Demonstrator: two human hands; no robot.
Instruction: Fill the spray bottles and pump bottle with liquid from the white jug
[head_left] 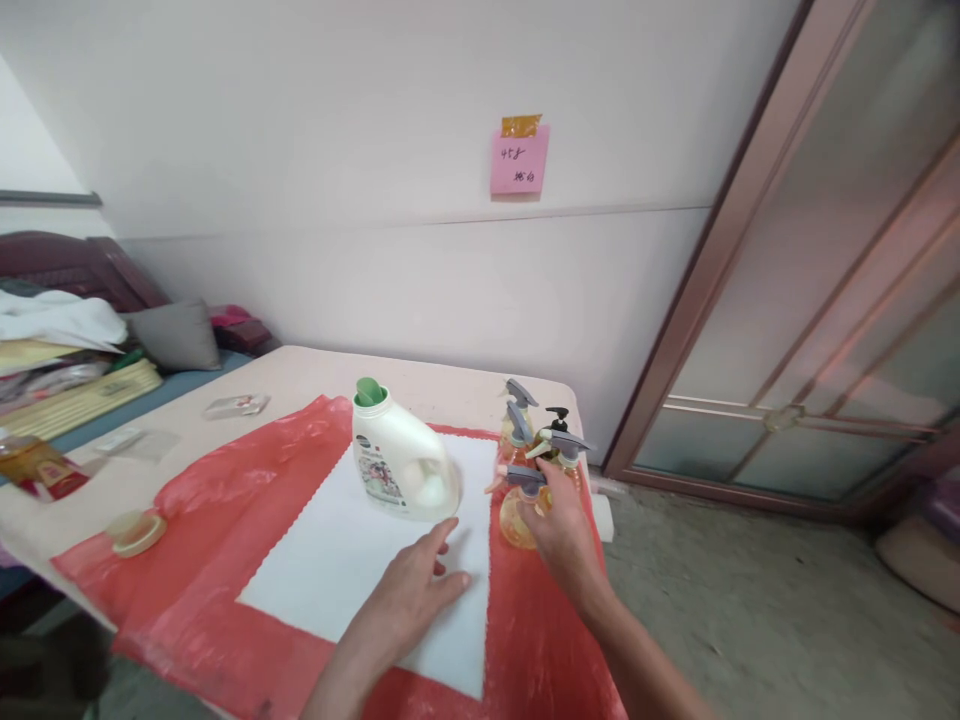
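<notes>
A cream jug (pixel 394 462) with a green spout stands uncapped on a white sheet (pixel 322 570), which lies over red plastic (pixel 202 540). My left hand (pixel 420 585) is above the sheet in front of the jug, fingers apart and holding nothing. On the right, my right hand (pixel 559 515) is wrapped round the side of the nearest spray bottle (pixel 517 522), which has a grey trigger head and yellowish contents. Several more spray bottles and a black pump bottle (pixel 556 420) stand close behind it. Part of the nearest bottle is hidden by my fingers.
A round pale lid (pixel 136 533) lies on the red plastic at the left. Beyond it are a bottle of amber liquid (pixel 41 467) and a clear package (pixel 236 406) on the table (pixel 300 372). A pink note (pixel 520 160) is taped to the wall.
</notes>
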